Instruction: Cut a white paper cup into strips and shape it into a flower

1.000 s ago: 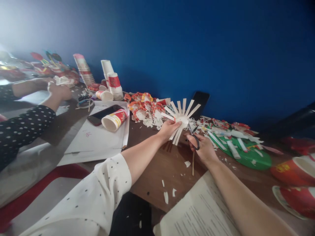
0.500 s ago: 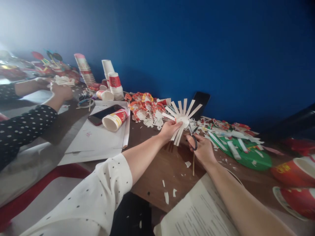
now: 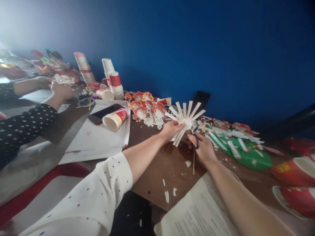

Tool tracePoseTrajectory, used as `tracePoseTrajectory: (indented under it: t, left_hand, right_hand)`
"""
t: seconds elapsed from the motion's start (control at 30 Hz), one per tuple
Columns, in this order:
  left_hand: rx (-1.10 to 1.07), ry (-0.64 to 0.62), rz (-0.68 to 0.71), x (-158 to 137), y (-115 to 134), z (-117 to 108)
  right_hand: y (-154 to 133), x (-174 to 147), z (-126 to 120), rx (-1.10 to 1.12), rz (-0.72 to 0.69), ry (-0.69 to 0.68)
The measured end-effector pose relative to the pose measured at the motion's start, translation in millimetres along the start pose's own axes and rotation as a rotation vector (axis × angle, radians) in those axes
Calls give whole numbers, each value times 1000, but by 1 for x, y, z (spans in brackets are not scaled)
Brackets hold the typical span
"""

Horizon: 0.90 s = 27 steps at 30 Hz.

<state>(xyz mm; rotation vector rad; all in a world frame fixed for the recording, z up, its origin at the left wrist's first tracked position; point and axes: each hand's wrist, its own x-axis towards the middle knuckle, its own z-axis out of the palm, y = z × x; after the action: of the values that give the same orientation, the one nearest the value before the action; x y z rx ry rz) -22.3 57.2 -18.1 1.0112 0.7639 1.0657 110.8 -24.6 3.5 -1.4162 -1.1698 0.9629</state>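
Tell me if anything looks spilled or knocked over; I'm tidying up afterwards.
Yes. A red-and-white paper cup lies on its side on the white sheets, and white paper scraps litter the brown table near its front edge.

White paper fan [image 3: 185, 122], black-handled scissors [image 3: 195, 139]

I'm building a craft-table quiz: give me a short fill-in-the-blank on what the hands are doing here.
1. The right hand holds a pair of ____.
2. The left hand grips a cup cut into white ____ that fan outward.
3. A red and white paper cup lies on its ____ beside a phone.

Missing words: scissors; strips; side
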Motion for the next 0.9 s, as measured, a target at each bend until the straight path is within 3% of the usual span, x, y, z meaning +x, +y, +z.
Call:
tracePoseTrajectory:
  t: [0.1,0.6,0.9]
  left_hand:
    - [21,-59,4,-1,-2,0]
    - [40,-65,36,3,-8,-2]
    - [91,41,-18,0,1,0]
  right_hand:
    - [1,2,-3,-8,1,9]
    - [10,4,-5,-154,-138,51]
    - [-4,5,-7,-172,-103,124]
